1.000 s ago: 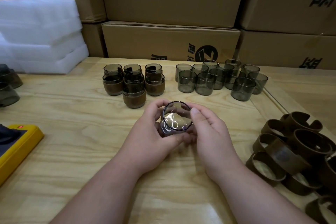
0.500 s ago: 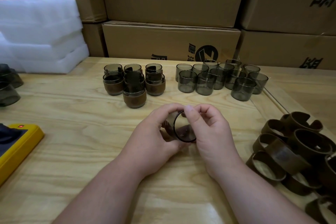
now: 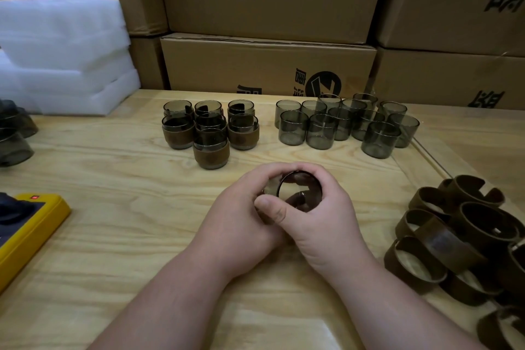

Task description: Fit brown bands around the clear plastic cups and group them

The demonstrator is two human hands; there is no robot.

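Head view, nearest first: two bare forearms crossing the wooden table (image 3: 85, 236) toward its middle. Left hand (image 3: 241, 207) and right hand (image 3: 318, 216) pressed together, both curled round one clear cup (image 3: 295, 193) tipped on its side, mouth turned toward the camera. Left fingers wrapped over the cup's top and left flank; right fingers arched over its rim, right thumb laid across in front of the left hand. Dark brown band material visible through the cup wall; whether seated fully round the cup, cannot tell.

Right of the hands, near the table edge, a loose heap of brown bands (image 3: 460, 236), overlapping and tilted, nothing inside them. At the left edge, a yellow device (image 3: 25, 236) with a small red mark.

Farther back, left of centre, a tight cluster of banded cups (image 3: 210, 133), upright, each wearing a brown band round its lower half. Just beside, to the right, a group of bare cups (image 3: 346, 125), upright, touching one another. More dark cups at the far left edge, partly cut off.

Behind these, stacked white foam sheets (image 3: 62, 57) at left, and cardboard boxes (image 3: 267, 65) with black printed characters along the back.
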